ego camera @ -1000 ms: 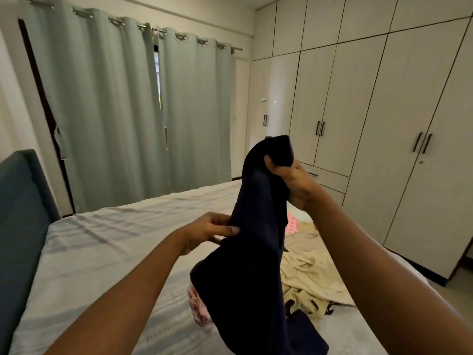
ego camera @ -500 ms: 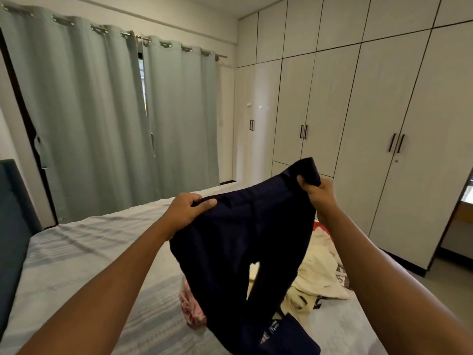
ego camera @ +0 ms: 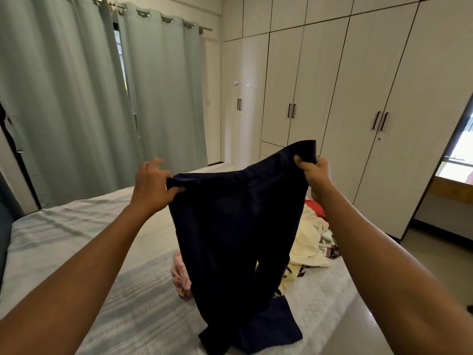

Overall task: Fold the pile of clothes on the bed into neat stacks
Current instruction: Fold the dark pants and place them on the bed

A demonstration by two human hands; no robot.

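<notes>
Left hand (ego camera: 151, 185) and right hand (ego camera: 313, 172), arms outstretched, hold the navy trousers (ego camera: 230, 226) spread by the waistband.

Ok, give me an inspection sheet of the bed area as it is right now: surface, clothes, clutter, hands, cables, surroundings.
Surface: bed with a pale striped sheet.
Job's things: navy trousers held up by the waistband, leg ends lying on the bed; cream garment, pink garment and red garment heaped unfolded behind them; no folded stack seen.
Clutter: nothing seen.
Hands: left hand pinches the waistband's left end; right hand grips its right end.
Cables: nothing seen.
Surroundings: curtains at the back, wardrobe on the right, headboard at far left.
</notes>
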